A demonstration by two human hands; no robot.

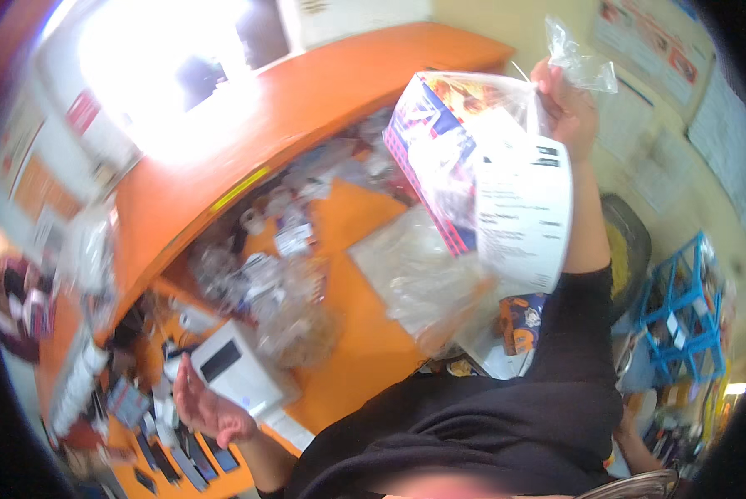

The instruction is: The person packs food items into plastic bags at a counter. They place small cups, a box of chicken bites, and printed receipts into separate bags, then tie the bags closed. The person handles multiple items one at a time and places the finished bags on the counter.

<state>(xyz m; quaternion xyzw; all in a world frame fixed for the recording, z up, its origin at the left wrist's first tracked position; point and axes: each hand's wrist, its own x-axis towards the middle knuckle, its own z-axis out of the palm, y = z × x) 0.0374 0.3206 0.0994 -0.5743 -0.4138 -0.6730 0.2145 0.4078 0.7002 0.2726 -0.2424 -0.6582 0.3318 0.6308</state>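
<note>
My right hand [566, 109], raised at the upper right, grips the gathered neck of a clear plastic bag [529, 112]. Inside the bag is a printed cardboard food box [435, 143], coloured blue, pink and white. A long paper receipt [523, 212] with printing hangs at the bag's near side. My left hand [211, 408] is empty, palm up with the fingers apart, beside a white desktop device [239, 368] with a dark panel, at the lower left. Below the hanging bag, a stack of clear plastic bags [404, 274] lies on the orange counter [348, 337].
A raised orange ledge [273, 112] curves across the far side. Filled plastic bags [273, 280] with receipts crowd beneath it. Several phones [189, 461] lie at the lower left. A blue rack [685, 312] stands at the right. Part of another person's arm [635, 443] shows at the lower right.
</note>
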